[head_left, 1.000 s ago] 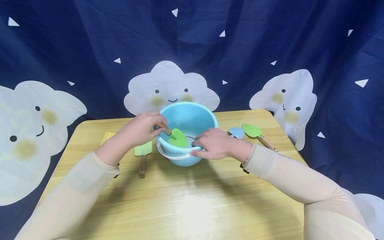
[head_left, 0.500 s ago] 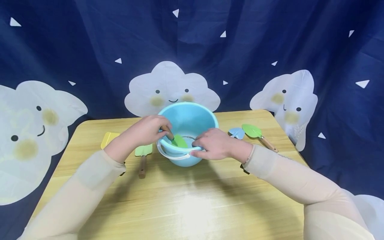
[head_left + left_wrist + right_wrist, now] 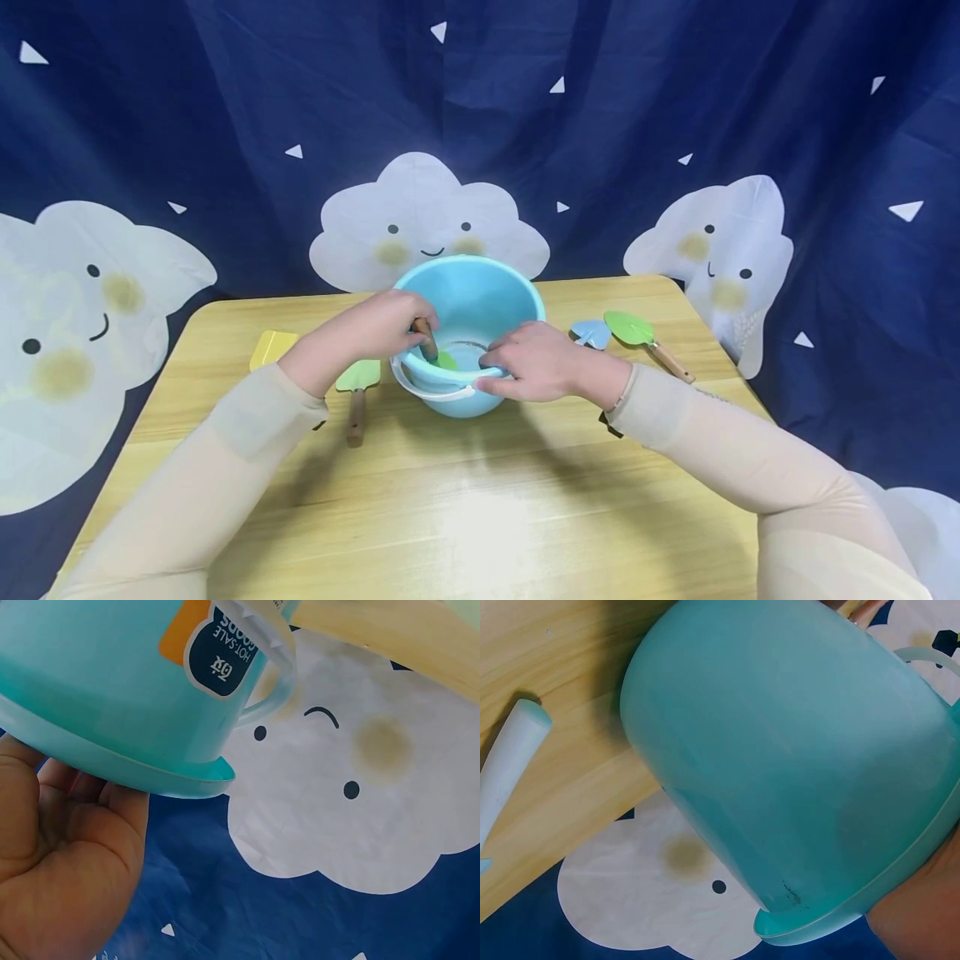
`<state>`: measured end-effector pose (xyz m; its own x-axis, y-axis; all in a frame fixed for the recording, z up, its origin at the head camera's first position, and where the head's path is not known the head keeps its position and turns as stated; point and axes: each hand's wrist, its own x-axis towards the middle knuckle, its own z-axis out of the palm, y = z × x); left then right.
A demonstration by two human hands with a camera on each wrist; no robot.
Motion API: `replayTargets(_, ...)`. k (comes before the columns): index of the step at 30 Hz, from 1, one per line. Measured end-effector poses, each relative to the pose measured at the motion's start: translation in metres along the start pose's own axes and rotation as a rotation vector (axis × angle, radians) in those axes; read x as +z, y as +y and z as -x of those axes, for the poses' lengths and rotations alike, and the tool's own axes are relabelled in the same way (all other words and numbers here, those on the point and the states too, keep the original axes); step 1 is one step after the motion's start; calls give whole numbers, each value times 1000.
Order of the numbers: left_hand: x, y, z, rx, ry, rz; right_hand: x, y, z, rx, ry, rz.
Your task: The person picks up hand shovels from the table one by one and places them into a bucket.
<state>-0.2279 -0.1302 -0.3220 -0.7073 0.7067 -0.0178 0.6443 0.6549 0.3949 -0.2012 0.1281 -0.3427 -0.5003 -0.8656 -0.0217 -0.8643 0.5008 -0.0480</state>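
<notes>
Here's my left hand [image 3: 390,323], fingers pinching the green trowel [image 3: 447,362] by its wooden handle [image 3: 424,335], blade down inside the light-blue bucket [image 3: 463,405]; my right hand [image 3: 538,360] grips the near-right rim.

Person seen from own viewpoint: left arm [image 3: 202,475] reaching forward and inward, left hand [image 3: 393,323] back upward, fingers and thumb curled in grip; right arm [image 3: 727,442] bent at elbow, right hand [image 3: 534,362] fingers hooked downward, thumb held apart; pale sleeves [image 3: 281,408] ending near wrists

Bright white glare on tabletop [image 3: 420,500], soft shadows beneath both forearms [image 3: 697,417]
</notes>
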Motion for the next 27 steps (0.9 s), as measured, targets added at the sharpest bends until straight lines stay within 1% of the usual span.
replayTargets(3,-1,1,-2,-30,-26,7,-1,0,0,-2,2,-4)
replayTargets(8,-3,5,-4,-73,-89,21,0,-1,0,-5,7,-11)
replayTargets(13,-3,6,-10,-109,-127,-14,0,-1,0,-7,12,-11)
replayTargets(18,-1,8,-16,-173,-155,-36,-1,-1,-1,-1,4,-10)
replayTargets(23,2,12,-22,-254,-189,-68,-1,-1,-1,2,0,-10)
replayTargets(27,1,16,-26,-281,-225,-118,-1,0,-1,1,5,-12)
